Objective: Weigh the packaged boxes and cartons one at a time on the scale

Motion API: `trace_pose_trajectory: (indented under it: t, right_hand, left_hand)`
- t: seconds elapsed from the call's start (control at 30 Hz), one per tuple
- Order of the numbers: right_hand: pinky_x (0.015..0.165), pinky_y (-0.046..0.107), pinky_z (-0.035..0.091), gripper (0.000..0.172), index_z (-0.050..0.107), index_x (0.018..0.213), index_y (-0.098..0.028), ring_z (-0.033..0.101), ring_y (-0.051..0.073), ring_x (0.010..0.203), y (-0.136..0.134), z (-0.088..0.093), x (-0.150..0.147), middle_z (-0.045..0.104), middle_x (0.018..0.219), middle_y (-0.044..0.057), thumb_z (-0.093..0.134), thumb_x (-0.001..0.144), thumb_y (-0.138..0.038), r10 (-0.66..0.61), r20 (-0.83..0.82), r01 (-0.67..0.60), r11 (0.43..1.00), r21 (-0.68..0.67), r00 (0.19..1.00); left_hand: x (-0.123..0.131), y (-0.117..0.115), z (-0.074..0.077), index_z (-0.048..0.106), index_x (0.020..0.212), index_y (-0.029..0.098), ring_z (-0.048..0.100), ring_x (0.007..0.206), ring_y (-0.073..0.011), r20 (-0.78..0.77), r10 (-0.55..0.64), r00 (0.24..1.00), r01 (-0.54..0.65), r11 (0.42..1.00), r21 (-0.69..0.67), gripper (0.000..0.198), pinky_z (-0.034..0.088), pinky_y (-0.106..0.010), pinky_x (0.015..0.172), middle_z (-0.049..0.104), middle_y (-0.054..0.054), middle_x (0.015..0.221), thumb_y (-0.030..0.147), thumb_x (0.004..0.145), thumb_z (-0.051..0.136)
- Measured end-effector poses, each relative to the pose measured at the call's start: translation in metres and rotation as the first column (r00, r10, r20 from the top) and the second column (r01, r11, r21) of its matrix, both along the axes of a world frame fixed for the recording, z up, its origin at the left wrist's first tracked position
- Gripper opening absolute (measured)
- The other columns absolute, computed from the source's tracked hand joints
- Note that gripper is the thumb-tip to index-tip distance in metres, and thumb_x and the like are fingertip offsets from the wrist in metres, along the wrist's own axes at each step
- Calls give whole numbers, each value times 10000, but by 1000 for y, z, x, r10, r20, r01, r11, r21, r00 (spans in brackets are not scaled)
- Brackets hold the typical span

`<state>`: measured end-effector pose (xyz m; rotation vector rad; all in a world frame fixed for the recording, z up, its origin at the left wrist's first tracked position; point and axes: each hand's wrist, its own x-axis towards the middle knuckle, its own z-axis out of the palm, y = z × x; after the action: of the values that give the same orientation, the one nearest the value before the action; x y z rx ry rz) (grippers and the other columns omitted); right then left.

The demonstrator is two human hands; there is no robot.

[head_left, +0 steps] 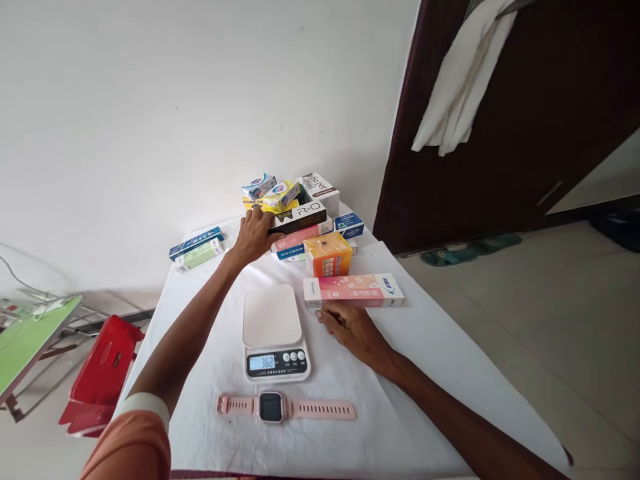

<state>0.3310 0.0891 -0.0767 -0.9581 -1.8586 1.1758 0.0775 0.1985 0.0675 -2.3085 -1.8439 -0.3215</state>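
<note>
At the back of the cloth-covered table, my left hand (254, 235) grips the left end of a flat black-and-white box (303, 217) marked FR&O, thumb in front and fingers over the top. My right hand (353, 331) rests curled on the cloth by the front edge of a long pink-and-white box (354, 291), with no object visible in it. Between my arms stands a white kitchen scale (273, 317), its display (263, 362) reading about 362. An orange box (329, 255) sits behind the pink-and-white one.
Soap boxes (281, 195) and a white box (320, 190) are piled by the wall. A blue box (196, 243) and green box (200, 255) lie at left. A pink smartwatch (271, 407) lies in front. A red chair (103, 373) stands left of the table.
</note>
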Motion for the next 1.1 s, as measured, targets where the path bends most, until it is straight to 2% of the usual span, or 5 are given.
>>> trace_pose_trajectory:
  t: [0.2,0.4,0.57,0.83,1.1]
  right_hand:
    - [542,276,371,413,501,674,-228,500,133,559,0,1,0,568,612,-3,507,982,-504,20,-5,-20,1000,18,1000]
    - [491,266,391,438,554,693,-216,520,117,503,1,4,0,598,632,3,562,947,-573,21,-66,-27,997,-77,998]
    - [476,270,399,556,640,741,-196,507,110,472,-1,6,-1,594,612,0,597,915,-722,-16,-67,10,996,-86,998]
    - [489,280,430,589,627,718,-199,522,113,495,-5,10,-1,598,636,12,622,898,-760,-31,-61,23,991,-130,998]
    - [514,285,439,561,604,721,-209,524,115,502,-5,10,1,605,640,12,581,940,-726,-24,-11,22,993,-119,1000]
  left_hand:
    - [-23,-25,3,602,1163,218,571,1084,-301,188,-85,979,81,996,28,371,506,-453,948,607,-117,1172,472,928,736]
    - [-55,-130,9,622,1198,241,600,989,-232,264,-145,954,146,989,15,394,531,-372,886,603,-56,1108,511,935,737]
    - [-58,-195,-23,611,1180,236,591,958,-230,373,-128,919,197,968,-154,365,562,-369,826,569,-63,1066,502,954,721]
    - [-54,-205,-62,622,1241,231,548,1023,-276,365,-55,929,139,968,-210,354,554,-481,951,576,-101,1106,452,976,700]
    - [-57,-214,-41,534,1479,270,515,1364,-336,327,-67,943,102,991,-91,618,450,-545,1158,564,-143,1425,528,954,733]
